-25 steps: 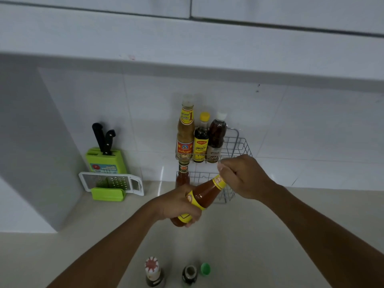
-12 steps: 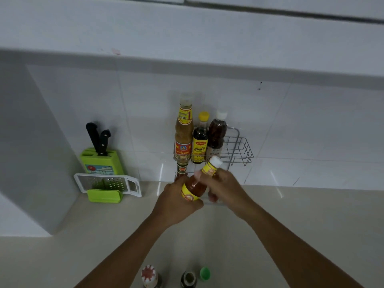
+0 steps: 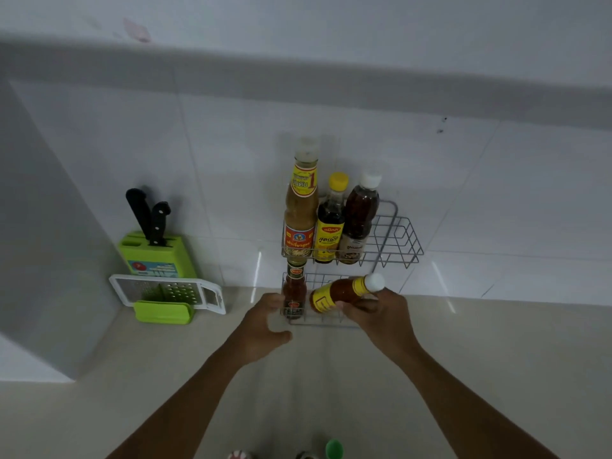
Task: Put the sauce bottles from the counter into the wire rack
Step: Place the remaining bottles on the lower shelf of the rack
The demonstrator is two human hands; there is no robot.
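**Chili bottle going into lower tier, right hand only**

Chili bottle [image 3: 344, 292]: reddish sauce, yellow label, white cap. Lies tilted almost flat, cap pointing right, base toward the lower tier of the rack [image 3: 394, 240]. Right hand [image 3: 377, 314] wraps it from below and behind, fingers closed on the body near the neck. Whether the base is already inside the tier I cannot tell; it overlaps the front wires in view.

Left hand [image 3: 265, 321] is free: fingers loosely curled, holding nothing, just left of the lower tier and close to the small red bottle [image 3: 294, 293] standing there. Touching the wires or not, can't say.

Step, as I judge it: placement of this bottle, mid-insertion. Next move calls for righting the bottle, then lowering it into the open slot just right of the small red bottle. Clearance under the upper tier looks tight, so it probably needs to go in angled first.

Counts:
- Rack tiers: 2.
- Upper tier: 3 bottles, touching in a row: tall bottle [image 3: 300, 207], yellow-cap bottle [image 3: 330, 223], white-cap bottle [image 3: 359, 220]. Right half of that tier is bare.
- Lower tier: 1 bottle standing, plus the one in hand.
- Counter [image 3: 496, 359], bottom edge of view: 2 bottle tops partly cut off, patterned cap [image 3: 240, 454] and dark top [image 3: 306, 455], plus a green cap [image 3: 333, 448], loose or on a bottle unclear. So at least 2 left to rack.
- Left side: 1 green knife block [image 3: 159, 256] with 2 knives [image 3: 149, 217], 1 grater [image 3: 165, 293] in front.
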